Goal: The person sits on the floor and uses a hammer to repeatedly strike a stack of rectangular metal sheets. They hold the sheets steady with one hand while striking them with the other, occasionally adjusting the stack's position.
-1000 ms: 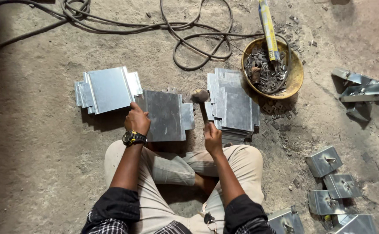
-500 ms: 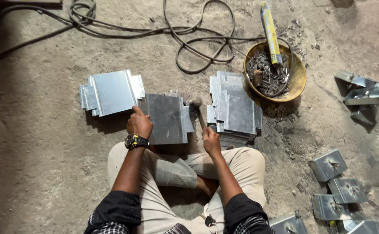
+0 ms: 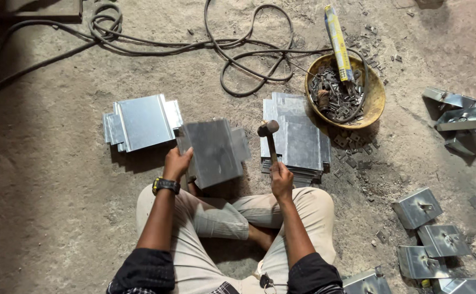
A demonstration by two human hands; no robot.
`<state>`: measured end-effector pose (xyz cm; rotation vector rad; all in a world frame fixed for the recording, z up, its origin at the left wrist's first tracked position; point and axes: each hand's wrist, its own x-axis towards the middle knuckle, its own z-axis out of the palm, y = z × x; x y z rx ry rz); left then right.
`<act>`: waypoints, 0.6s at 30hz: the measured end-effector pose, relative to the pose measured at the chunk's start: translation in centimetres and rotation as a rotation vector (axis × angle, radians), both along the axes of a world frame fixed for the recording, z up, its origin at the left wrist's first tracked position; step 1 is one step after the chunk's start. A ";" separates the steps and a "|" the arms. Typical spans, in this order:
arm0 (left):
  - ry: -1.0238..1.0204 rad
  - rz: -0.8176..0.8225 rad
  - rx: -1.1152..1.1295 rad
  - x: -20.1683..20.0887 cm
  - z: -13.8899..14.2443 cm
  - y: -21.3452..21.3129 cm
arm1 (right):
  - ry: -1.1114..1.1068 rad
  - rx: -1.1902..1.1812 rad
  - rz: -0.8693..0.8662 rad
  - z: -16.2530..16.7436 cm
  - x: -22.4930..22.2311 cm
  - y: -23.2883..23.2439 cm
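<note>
I sit cross-legged on a concrete floor. My left hand (image 3: 177, 163), with a black wristwatch, grips the left edge of a flat sheet-metal piece (image 3: 213, 151) lying in front of my knees. My right hand (image 3: 281, 178) holds a hammer (image 3: 269, 139) by its wooden handle, its head raised just right of that piece. A stack of similar cut metal sheets (image 3: 299, 139) lies under and beyond the hammer. A second stack of sheets (image 3: 141, 122) lies to the left.
A yellow bowl (image 3: 375, 99) of small metal parts, with a long yellow tube across it, sits at the upper right. Black cables (image 3: 238, 49) loop across the far floor. Folded metal boxes (image 3: 418, 207) lie at the right, more at the far right (image 3: 461, 117).
The hammer came down onto the metal piece and has risen again. My left hand has stayed on the piece's left edge.
</note>
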<state>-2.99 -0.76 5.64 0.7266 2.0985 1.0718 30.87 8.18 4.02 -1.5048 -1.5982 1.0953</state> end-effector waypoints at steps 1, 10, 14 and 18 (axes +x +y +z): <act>0.080 0.007 0.071 0.9 1.2 -0.2 | 0.012 0.019 -0.003 -0.1 0.2 0.1; 1.128 -0.631 0.488 1.0 3.2 -1.0 | 0.012 0.044 -0.083 -0.4 1.5 0.7; 1.217 -0.873 0.191 0.3 -1.1 -1.8 | 0.016 0.003 -0.108 0.0 1.5 0.4; 1.049 -0.919 -0.175 -0.2 -4.1 -1.8 | 0.016 -0.018 -0.102 -0.1 1.4 0.3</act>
